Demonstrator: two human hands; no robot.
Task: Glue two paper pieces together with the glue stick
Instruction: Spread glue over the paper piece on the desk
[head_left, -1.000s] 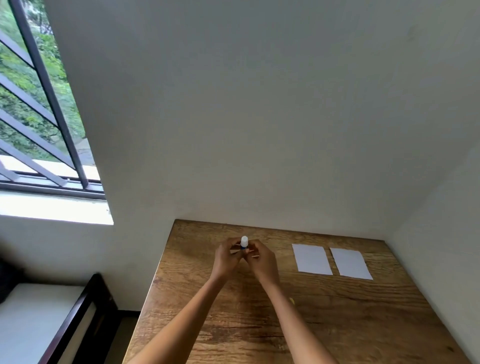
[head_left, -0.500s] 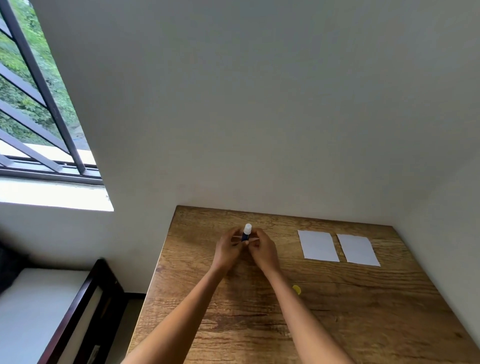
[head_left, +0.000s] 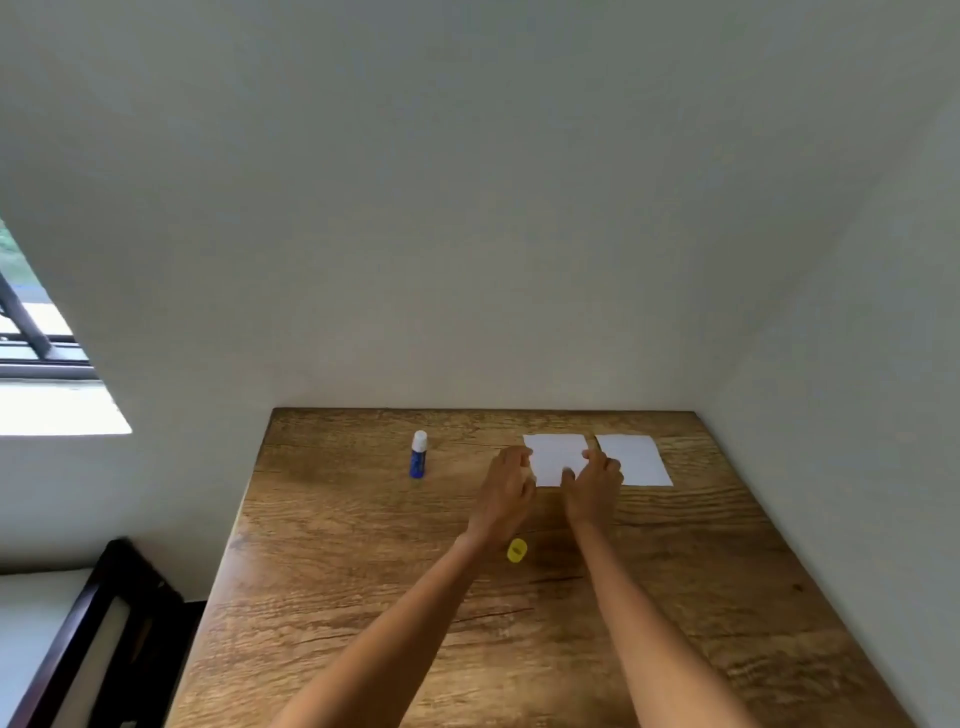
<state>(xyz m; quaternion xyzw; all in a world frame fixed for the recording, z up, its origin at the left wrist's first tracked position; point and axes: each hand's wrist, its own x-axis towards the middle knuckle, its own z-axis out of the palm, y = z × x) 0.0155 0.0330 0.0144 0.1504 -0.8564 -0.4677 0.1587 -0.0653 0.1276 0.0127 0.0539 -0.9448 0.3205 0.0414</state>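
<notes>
A: Position of the glue stick (head_left: 418, 454)?

B: Standing upright on the wooden table (head_left: 363, 597), toward the far edge, left of centre. Blue body, white top. Untouched by either hand, well apart from both.

A: And the paper pieces?

B: Two white rectangles lying flat near the far right corner, side by side with a narrow gap. Left paper piece (head_left: 557, 457) partly covered along its near edge by fingers. Right paper piece (head_left: 635, 460) lying free except where the right hand overlaps its near left corner.

A: State of the hands?

B: Left hand (head_left: 506, 486) at the left edge of the left paper piece, fingers bent onto that edge; whether pinching or only pressing, cannot tell. Right hand (head_left: 592, 480) on the right side of the same piece, fingers partly curled, index finger extended along the gap between the papers; actual grip likewise unclear.

A: Anything else on the table?

B: Small yellow cap (head_left: 517, 550) lying between the two forearms, nearer than the hands.

A: Surroundings?

B: Pale walls behind and to the right of the table; barred window (head_left: 31, 332) at far left; dark wooden bed frame (head_left: 104, 618) below it, beside the table's left edge.
</notes>
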